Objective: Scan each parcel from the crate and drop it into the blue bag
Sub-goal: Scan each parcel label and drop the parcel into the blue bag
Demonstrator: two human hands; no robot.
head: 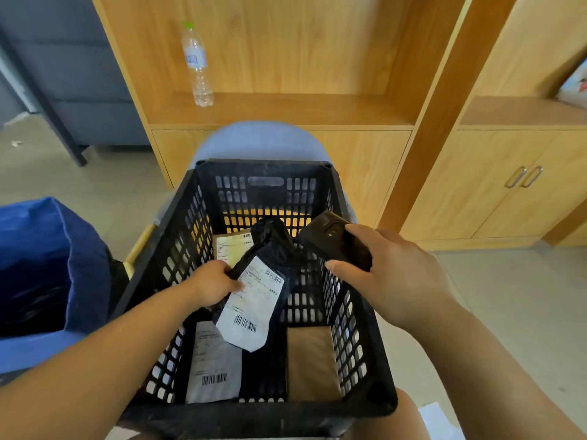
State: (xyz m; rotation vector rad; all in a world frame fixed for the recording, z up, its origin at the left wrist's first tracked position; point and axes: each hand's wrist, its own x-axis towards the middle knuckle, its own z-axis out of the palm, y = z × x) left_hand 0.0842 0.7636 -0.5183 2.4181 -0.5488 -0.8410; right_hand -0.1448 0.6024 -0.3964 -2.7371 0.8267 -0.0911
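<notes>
You can't read a single word or number here. The white label (pixel 251 304) on the parcel (pixel 270 239) gripped in your left hand (pixel 212 282) has one barcode just past your thumb and another at the end nearest you. The print between them is too fine to read. Under that hand, a second label (pixel 212 363) lying in the crate (pixel 359 315) shows one barcode. Beyond your knuckles, a tan label (pixel 233 246) carries a small barcode. Far beyond, the bottle's blue band (pixel 192 58) is blurred.

Both forearms, at seven and five o'clock, are seen bare; the left hand (pixel 212 282) and right hand (pixel 392 274) are likewise uncovered.
</notes>
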